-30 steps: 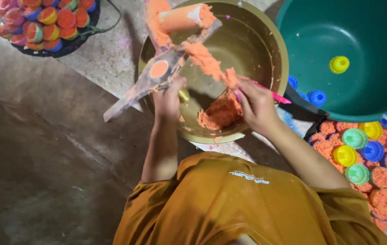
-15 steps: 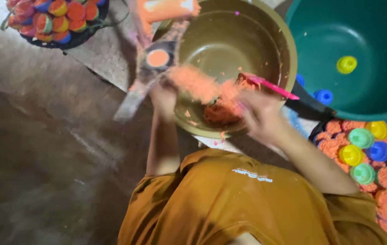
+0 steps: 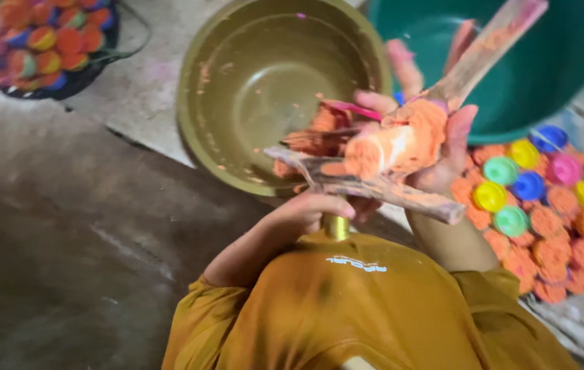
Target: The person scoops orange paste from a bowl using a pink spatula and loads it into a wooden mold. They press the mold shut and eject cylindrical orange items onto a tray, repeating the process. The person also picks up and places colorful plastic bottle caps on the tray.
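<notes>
A hinged wooden mould (image 3: pixel 381 190), smeared with orange paste, is held up close in front of my chest. A moulded orange lump (image 3: pixel 401 140) sits between its two arms. My right hand (image 3: pixel 442 147) cups the lump and grips the upper arm, which points up and to the right. My left hand (image 3: pixel 306 211) is curled under the lower arm, around a short brass-coloured piece (image 3: pixel 336 226). A thin pink stick (image 3: pixel 353 108) pokes out by my right fingers. Behind it, a brass bowl (image 3: pixel 251 82) holds a heap of orange paste (image 3: pixel 309 137).
A large green basin (image 3: pixel 552 68) stands at the upper right. Beside my right arm, several coloured caps and orange moulded pieces (image 3: pixel 531 192) lie on the ground. At the upper left, a dark tray (image 3: pixel 39 41) holds more coloured pieces. Grey concrete floor (image 3: pixel 66 240) lies left.
The mould has come off the bowl's left rim and up towards my chest. My right hand left the paste in the bowl and now grips the mould and lump.
</notes>
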